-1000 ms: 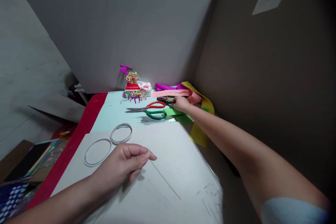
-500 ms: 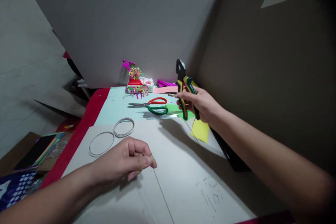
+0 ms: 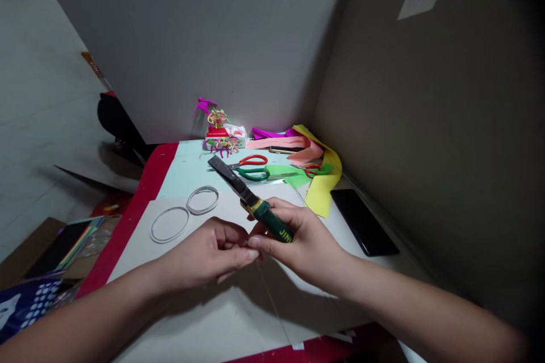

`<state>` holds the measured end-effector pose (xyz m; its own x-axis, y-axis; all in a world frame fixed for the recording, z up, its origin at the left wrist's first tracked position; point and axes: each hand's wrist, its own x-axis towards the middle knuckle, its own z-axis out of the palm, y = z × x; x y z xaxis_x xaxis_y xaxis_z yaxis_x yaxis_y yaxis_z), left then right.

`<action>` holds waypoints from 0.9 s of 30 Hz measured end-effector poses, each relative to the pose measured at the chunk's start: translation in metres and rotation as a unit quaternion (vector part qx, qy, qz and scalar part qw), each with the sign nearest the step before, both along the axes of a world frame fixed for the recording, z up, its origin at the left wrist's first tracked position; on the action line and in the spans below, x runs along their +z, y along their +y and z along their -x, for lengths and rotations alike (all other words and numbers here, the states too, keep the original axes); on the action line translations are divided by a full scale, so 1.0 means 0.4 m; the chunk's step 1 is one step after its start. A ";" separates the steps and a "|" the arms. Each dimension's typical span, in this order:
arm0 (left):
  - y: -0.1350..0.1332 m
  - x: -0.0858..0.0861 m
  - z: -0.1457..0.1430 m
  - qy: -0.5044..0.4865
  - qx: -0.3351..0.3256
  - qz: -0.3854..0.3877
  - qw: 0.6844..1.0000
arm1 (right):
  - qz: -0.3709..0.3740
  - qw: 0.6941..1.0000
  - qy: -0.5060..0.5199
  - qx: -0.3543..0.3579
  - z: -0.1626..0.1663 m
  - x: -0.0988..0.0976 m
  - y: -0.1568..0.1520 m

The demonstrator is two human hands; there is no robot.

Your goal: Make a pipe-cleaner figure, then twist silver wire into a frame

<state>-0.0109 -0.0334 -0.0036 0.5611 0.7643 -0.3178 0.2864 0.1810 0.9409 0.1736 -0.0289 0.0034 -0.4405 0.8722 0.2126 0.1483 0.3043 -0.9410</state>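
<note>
My left hand (image 3: 208, 252) is closed in a pinch on a thin wire (image 3: 273, 300), which runs down toward the table's near edge. Pliers (image 3: 272, 221) with dark green and yellow handles are gripped in my right hand (image 3: 313, 247), their black jaws pointing up and to the left. The right thumb and fingertip meet the left fingertips at the wire's upper end; that end is hidden by the fingers. Two rings of coiled wire, a thicker coil (image 3: 202, 212) and a thinner one (image 3: 152, 232), lie just beyond my left hand.
Scissors (image 3: 252, 173) with red and green handles lie farther back. Yellow paper (image 3: 321, 193), pink strips (image 3: 279, 142) and a black phone (image 3: 364, 221) are on the right. A small box (image 3: 238, 139) with colourful twisted figures stands near the grey panel.
My right hand has come down and left with the pliers, which have turned to tilt left. It now meets my left hand, which keeps its pinch. The view has shifted slightly.
</note>
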 end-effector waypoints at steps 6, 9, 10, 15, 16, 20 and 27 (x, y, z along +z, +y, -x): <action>-0.002 -0.015 -0.001 -0.048 -0.009 0.017 0.999 | -0.059 0.998 0.003 -0.007 -0.005 -0.017 -0.022; 0.007 -0.026 0.005 -0.115 -0.021 0.074 0.990 | -0.067 0.998 0.005 -0.013 -0.002 -0.022 -0.034; 0.011 -0.027 0.008 -0.138 -0.022 0.091 0.986 | -0.062 0.998 0.008 -0.021 0.000 -0.023 -0.035; 0.039 -0.026 0.024 -0.226 -0.005 0.125 0.966 | 0.001 0.993 0.065 -0.094 0.003 -0.029 -0.027; 0.043 -0.026 0.026 -0.238 0.001 0.123 0.964 | 0.012 0.991 0.077 -0.106 0.004 -0.031 -0.024; 0.044 -0.028 0.021 -0.211 0.037 0.075 0.974 | 0.032 0.985 0.090 -0.140 0.010 -0.042 -0.011; 0.011 -0.006 -0.013 -0.060 0.087 0.015 0.994 | 0.019 0.986 0.072 -0.147 0.033 -0.071 -0.004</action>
